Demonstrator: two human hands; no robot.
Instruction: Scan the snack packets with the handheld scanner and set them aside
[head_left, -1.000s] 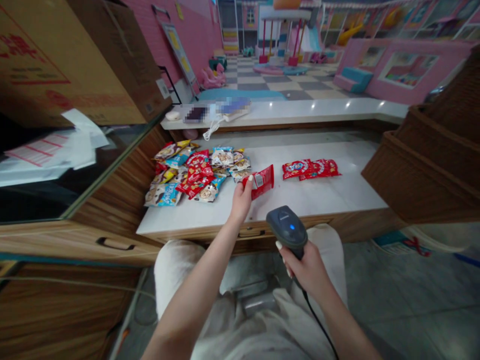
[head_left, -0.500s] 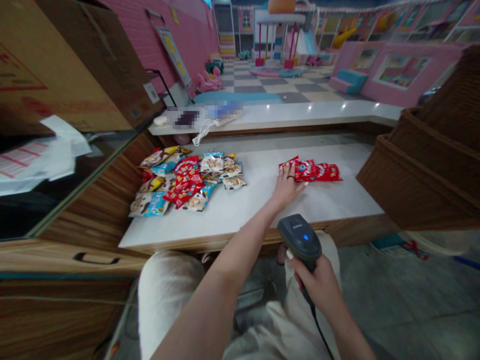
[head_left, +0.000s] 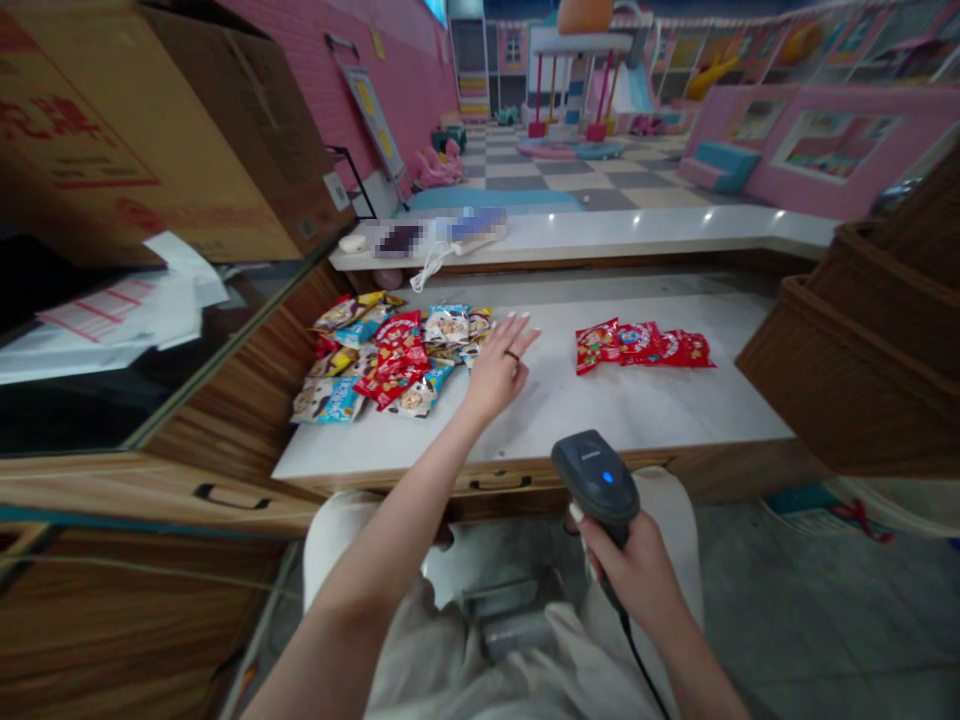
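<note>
My left hand [head_left: 498, 368] hovers over the white counter [head_left: 525, 425], fingers stretched out and holding nothing. It partly covers the right edge of a pile of snack packets, where a red packet [head_left: 397, 352] lies on top of blue, white and yellow ones. To the right of that hand, several red snack packets [head_left: 637, 343] overlap in a row. My right hand [head_left: 634, 560] is wrapped round the handle of a dark barcode scanner [head_left: 596, 475], held above my lap in front of the counter. A blue light glows on the scanner, and its cable hangs down.
A large cardboard box [head_left: 225, 130] and loose papers [head_left: 142, 310] rest on the dark glass surface at left. Brown wicker baskets [head_left: 862, 370] stand at right. Behind the counter runs a raised white ledge [head_left: 637, 230] with a white cable [head_left: 429, 268].
My left hand has left the red packets on the right and moved left to beside the mixed pile. My right hand still holds the scanner. The view has shifted slightly.
</note>
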